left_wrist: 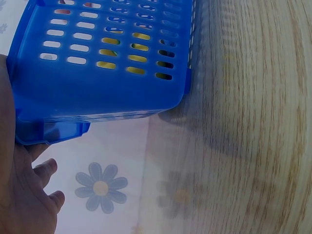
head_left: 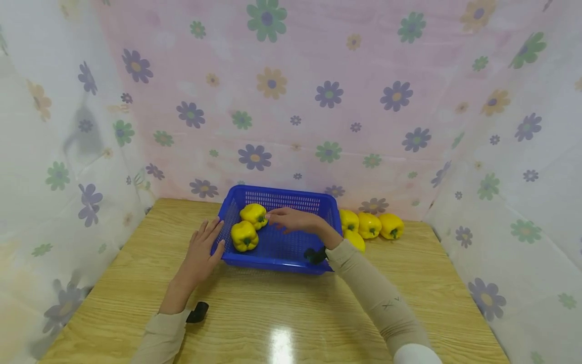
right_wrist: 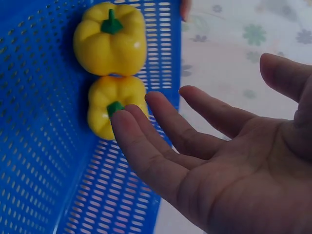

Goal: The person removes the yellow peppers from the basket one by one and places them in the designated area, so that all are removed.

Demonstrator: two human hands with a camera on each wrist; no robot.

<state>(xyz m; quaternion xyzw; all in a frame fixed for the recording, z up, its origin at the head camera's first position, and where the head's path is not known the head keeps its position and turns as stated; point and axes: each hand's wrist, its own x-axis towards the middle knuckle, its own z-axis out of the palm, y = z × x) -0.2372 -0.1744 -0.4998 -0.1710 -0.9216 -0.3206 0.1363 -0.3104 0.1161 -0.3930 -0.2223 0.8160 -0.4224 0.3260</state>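
Note:
A blue plastic basket [head_left: 282, 264] stands on the wooden table with two yellow bell peppers inside at its left end. The rear pepper [head_left: 252, 215] lies against the front pepper [head_left: 244, 236]. My right hand [head_left: 293, 220] hovers over the basket just right of the rear pepper, its fingers loosely extended and holding nothing; the right wrist view shows its palm [right_wrist: 248, 170] bare. My left hand [head_left: 203, 251] rests along the basket's left rim with fingers stretched out. In the left wrist view the basket wall [left_wrist: 102, 92] shows yellow through its slots.
Several more yellow bell peppers [head_left: 369, 225] lie on the table [head_left: 254, 313] just right of the basket, partly hidden by its wall and the right arm. Flower-patterned cloth [head_left: 295, 101] encloses the back and both sides.

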